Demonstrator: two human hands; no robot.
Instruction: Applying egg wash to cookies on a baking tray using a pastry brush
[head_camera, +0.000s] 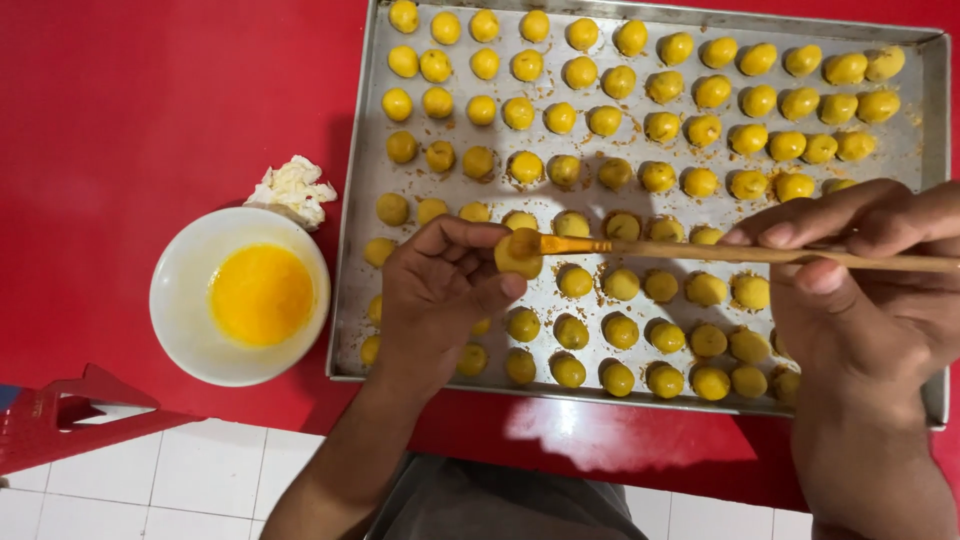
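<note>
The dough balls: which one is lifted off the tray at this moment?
The dough ball pinched in the left hand fingertips, touched by the brush that the right hand holds. All the others lie in rows on the metal tray.

White bowl (180, 300) of beaten yellow liquid, probably egg, on the red table (150, 100), left of the tray. Crumpled whitish wad (293, 190), perhaps tissue, just above the bowl. Red plastic object (70, 415) lower left, over white tiled floor (180, 480).
</note>
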